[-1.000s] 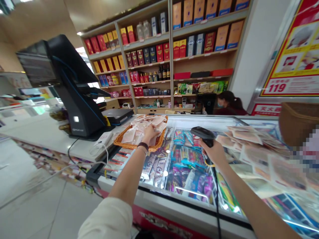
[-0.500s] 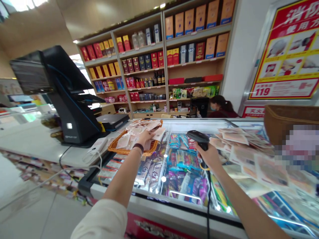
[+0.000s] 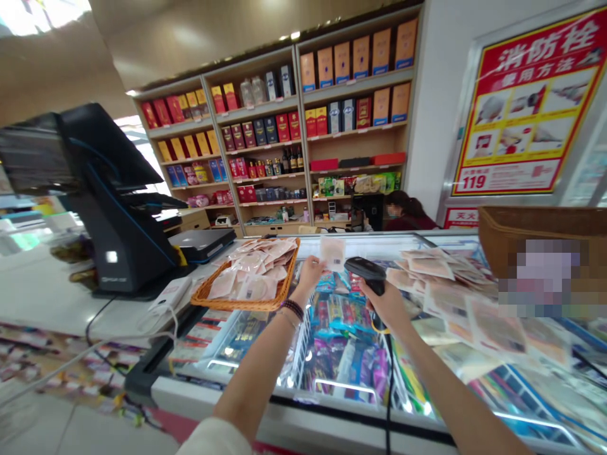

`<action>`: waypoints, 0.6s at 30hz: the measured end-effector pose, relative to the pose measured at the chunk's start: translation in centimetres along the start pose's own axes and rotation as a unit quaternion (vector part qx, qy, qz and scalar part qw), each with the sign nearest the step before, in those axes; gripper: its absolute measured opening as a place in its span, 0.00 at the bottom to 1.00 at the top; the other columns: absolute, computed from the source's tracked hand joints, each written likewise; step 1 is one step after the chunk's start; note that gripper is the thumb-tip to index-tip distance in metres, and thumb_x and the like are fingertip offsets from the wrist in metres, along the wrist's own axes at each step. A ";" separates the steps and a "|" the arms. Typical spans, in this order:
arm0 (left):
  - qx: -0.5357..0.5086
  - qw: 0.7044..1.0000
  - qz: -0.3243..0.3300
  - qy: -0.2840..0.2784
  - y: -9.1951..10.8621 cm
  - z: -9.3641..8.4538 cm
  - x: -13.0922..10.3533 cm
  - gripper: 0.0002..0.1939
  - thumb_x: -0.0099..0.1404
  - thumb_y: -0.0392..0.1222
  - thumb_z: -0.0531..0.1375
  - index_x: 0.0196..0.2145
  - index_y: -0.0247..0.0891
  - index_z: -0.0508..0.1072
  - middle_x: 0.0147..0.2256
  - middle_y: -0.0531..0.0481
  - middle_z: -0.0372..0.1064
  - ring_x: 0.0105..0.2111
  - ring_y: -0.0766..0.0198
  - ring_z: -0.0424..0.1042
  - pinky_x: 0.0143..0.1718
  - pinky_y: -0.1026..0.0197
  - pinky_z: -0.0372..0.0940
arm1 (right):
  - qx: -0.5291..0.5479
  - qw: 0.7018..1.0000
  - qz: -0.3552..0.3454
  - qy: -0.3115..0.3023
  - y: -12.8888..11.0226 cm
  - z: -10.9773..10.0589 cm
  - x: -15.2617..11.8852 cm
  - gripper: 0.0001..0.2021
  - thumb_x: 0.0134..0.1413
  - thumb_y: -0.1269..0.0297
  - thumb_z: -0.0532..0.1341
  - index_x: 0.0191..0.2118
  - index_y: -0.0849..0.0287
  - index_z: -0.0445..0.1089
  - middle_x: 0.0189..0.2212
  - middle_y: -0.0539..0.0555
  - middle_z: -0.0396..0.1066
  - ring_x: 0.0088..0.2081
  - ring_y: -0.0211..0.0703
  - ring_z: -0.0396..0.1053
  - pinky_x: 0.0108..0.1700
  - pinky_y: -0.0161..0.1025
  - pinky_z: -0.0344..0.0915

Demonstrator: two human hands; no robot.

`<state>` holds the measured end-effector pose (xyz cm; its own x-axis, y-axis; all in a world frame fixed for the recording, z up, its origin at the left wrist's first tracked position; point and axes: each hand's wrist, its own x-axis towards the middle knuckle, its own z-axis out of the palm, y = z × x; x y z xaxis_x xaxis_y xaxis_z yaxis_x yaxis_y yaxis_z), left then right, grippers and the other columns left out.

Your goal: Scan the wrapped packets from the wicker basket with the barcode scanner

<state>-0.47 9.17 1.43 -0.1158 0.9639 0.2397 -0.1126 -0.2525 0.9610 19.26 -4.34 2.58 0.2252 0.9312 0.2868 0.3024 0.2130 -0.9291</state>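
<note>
Pinched in my left hand point(image 3: 310, 273) is a flat clear packet point(image 3: 332, 254) with a small barcode label, held upright above the glass. My right hand point(image 3: 386, 304) is wrapped round the grip of a black barcode scanner point(image 3: 366, 270), its head turned toward the packet and a short gap between them. The scanner's cable point(image 3: 389, 379) hangs down over the freezer edge. Left of my left hand, an orange wicker basket point(image 3: 237, 306) holds a heap of similar packets point(image 3: 256, 268). To the right of the scanner, more packets point(image 3: 459, 303) lie in a loose, spread pile.
Everything rests on a glass-topped freezer point(image 3: 265, 404) with wrapped ice creams point(image 3: 341, 316) inside. A black register screen point(image 3: 114, 208) and a flat black device point(image 3: 203, 243) stand at left. A brown basket point(image 3: 559, 221) is at right. Behind, a person point(image 3: 410, 212) sits before stocked shelves point(image 3: 265, 114).
My left hand has moved right, out of the wicker basket, bringing one packet up in front of the scanner. My right hand keeps the scanner in nearly the same place. The view has shifted slightly.
</note>
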 end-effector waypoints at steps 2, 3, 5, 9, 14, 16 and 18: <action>-0.056 0.998 -0.014 0.008 -1.6 1.9 -0.8 0.22 0.54 0.44 0.74 0.29 0.41 0.62 0.20 0.59 0.67 0.22 0.64 0.75 0.33 0.59 0.75 | -0.003 1.000 0.000 -0.001 0.0 -0.2 0.1 0.21 0.49 0.39 0.62 0.29 0.54 0.68 0.13 0.49 0.67 0.17 0.46 0.69 0.24 0.40 0.65; -0.079 0.997 -0.010 0.013 -2.3 2.6 -1.1 0.23 0.53 0.46 0.74 0.30 0.41 0.62 0.20 0.59 0.67 0.23 0.65 0.75 0.34 0.59 0.75 | -0.012 1.000 0.002 0.004 0.0 -0.4 0.1 0.20 0.50 0.40 0.61 0.29 0.54 0.68 0.13 0.49 0.67 0.17 0.46 0.69 0.24 0.40 0.65; -0.115 0.993 0.000 0.025 -3.8 3.7 -1.7 0.25 0.51 0.51 0.75 0.30 0.41 0.62 0.22 0.57 0.70 0.25 0.65 0.76 0.35 0.59 0.75 | -0.051 0.999 0.005 0.019 -0.2 -1.1 0.3 0.18 0.53 0.43 0.60 0.28 0.54 0.69 0.13 0.50 0.68 0.17 0.46 0.70 0.25 0.39 0.65; -0.147 0.988 0.018 0.040 -5.7 4.8 -2.2 0.29 0.46 0.59 0.75 0.31 0.41 0.64 0.30 0.50 0.76 0.29 0.62 0.78 0.37 0.57 0.76 | -0.171 0.985 0.013 0.027 -0.4 -2.7 0.7 0.14 0.56 0.50 0.62 0.27 0.54 0.70 0.15 0.51 0.70 0.19 0.48 0.73 0.25 0.39 0.64; -0.129 0.990 0.008 0.055 -5.9 4.7 -1.9 0.30 0.50 0.62 0.73 0.33 0.42 0.62 0.31 0.49 0.75 0.34 0.58 0.80 0.40 0.54 0.75 | -0.196 0.980 0.044 -0.002 -0.4 -3.2 0.9 0.13 0.58 0.55 0.62 0.26 0.54 0.69 0.19 0.53 0.75 0.18 0.45 0.72 0.25 0.38 0.63; -0.125 0.991 0.001 0.056 -5.8 4.5 -1.9 0.29 0.51 0.62 0.73 0.33 0.42 0.62 0.30 0.50 0.75 0.34 0.58 0.80 0.41 0.53 0.76 | -0.182 0.982 0.049 -0.005 -0.6 -3.0 0.9 0.12 0.59 0.56 0.62 0.26 0.54 0.68 0.21 0.53 0.77 0.18 0.44 0.72 0.24 0.38 0.63; -0.117 0.992 -0.004 0.054 -5.8 4.3 -1.8 0.29 0.51 0.61 0.73 0.33 0.42 0.62 0.30 0.50 0.74 0.33 0.59 0.80 0.42 0.53 0.76 | -0.172 0.984 0.054 -0.007 -0.8 -2.9 0.8 0.12 0.59 0.56 0.62 0.26 0.54 0.68 0.22 0.53 0.77 0.17 0.43 0.71 0.24 0.38 0.63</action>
<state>4.63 9.24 -3.96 -0.2182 0.9544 0.2037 -0.3387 -0.2699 0.9014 21.93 -4.67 4.19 0.2615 0.9472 0.1857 0.5740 0.0021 -0.8189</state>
